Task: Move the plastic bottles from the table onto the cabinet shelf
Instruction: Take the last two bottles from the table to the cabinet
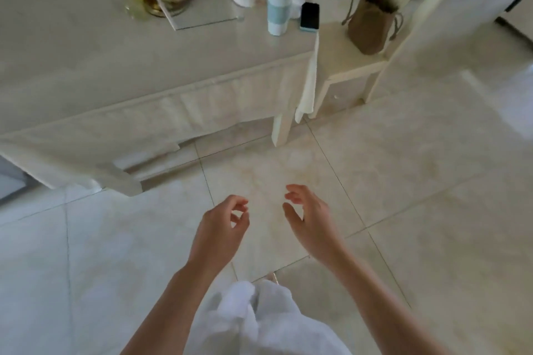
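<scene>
Pale floor tiles (403, 196) lie under the empty, loosely curled left hand (222, 228) and right hand (308, 219), well short of the table (144, 72), where no plastic bottle shows clearly, so step closer before reaching.

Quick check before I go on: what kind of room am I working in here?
Most likely a home dining or living area: a table under a cream cloth, a cream wooden chair holding a brown drawstring bag, and glossy tiled floor. A tumbler and phone sit on the table. Both hands are empty.
</scene>
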Demonstrator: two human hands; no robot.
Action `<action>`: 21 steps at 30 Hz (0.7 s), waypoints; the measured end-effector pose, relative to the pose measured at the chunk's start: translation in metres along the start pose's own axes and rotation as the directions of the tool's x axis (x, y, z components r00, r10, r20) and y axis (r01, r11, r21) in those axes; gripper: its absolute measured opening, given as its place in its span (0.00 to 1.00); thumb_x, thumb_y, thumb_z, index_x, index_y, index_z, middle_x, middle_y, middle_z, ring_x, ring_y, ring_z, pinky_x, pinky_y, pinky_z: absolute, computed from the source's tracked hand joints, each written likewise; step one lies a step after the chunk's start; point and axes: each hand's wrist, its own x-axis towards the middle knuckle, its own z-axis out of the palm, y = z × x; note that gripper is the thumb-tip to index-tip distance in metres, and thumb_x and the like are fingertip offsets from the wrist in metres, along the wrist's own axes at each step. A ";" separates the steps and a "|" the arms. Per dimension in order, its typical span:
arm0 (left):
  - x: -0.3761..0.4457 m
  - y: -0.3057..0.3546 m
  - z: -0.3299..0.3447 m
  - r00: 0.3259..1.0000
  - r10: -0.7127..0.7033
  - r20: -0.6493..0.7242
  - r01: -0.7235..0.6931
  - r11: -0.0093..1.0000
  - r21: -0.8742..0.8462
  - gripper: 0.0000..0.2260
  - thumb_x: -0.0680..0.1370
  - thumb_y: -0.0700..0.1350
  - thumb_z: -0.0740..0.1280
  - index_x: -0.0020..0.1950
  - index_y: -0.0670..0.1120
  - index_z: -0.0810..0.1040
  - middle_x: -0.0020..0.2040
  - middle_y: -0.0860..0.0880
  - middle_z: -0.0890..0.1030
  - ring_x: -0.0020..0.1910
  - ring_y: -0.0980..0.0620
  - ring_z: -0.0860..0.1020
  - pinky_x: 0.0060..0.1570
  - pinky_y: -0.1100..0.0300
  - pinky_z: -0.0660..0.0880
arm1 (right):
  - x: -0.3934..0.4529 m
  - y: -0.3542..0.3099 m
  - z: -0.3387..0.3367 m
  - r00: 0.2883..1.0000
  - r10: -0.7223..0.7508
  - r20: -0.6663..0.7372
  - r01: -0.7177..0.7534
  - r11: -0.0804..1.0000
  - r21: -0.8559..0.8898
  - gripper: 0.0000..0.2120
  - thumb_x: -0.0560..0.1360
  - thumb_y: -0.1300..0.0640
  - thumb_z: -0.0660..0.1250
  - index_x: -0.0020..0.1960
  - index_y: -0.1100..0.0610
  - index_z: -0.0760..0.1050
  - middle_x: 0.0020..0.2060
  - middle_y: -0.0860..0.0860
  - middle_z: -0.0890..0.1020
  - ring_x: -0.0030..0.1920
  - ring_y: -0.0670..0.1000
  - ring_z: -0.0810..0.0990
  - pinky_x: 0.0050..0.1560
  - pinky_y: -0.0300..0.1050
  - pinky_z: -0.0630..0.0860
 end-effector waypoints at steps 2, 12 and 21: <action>0.009 -0.011 -0.015 0.997 -0.062 -0.035 0.062 0.998 -0.020 0.10 0.78 0.44 0.66 0.58 0.51 0.78 0.49 0.59 0.81 0.44 0.60 0.81 0.50 0.57 0.79 | 0.024 -0.013 0.011 0.997 -0.046 0.054 0.047 0.999 -0.023 0.17 0.78 0.56 0.65 0.66 0.54 0.70 0.55 0.48 0.80 0.57 0.46 0.77 0.57 0.37 0.71; 0.093 -0.081 -0.114 0.949 -0.269 -0.164 0.256 0.962 -0.096 0.10 0.77 0.41 0.66 0.56 0.51 0.78 0.49 0.58 0.82 0.43 0.62 0.80 0.42 0.66 0.73 | 0.149 -0.102 0.083 0.968 -0.153 0.201 0.161 0.987 -0.026 0.15 0.78 0.56 0.63 0.65 0.55 0.71 0.54 0.49 0.81 0.57 0.46 0.78 0.56 0.36 0.71; 0.217 -0.116 -0.227 0.938 -0.240 -0.249 0.216 0.969 -0.120 0.08 0.76 0.41 0.68 0.53 0.50 0.80 0.43 0.58 0.82 0.40 0.61 0.80 0.41 0.63 0.74 | 0.267 -0.194 0.138 0.966 -0.166 0.199 0.168 0.986 0.009 0.14 0.78 0.57 0.64 0.63 0.57 0.74 0.47 0.47 0.82 0.52 0.47 0.80 0.58 0.45 0.76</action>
